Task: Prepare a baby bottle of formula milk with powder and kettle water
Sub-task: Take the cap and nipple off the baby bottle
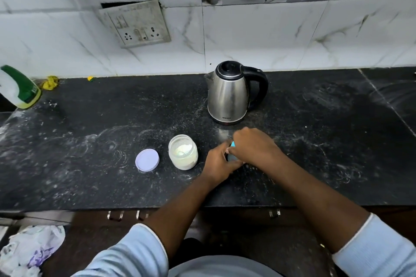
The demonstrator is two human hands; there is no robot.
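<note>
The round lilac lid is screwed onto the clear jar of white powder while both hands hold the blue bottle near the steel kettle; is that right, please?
Not quite: the head view shows the round lilac lid lying flat on the black counter, left of the open clear jar of white powder. The left hand and right hand do hold the blue bottle near the steel kettle.

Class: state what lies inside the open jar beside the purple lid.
Pale powder shows inside the jar; anything buried beneath the powder's surface is hidden.
</note>
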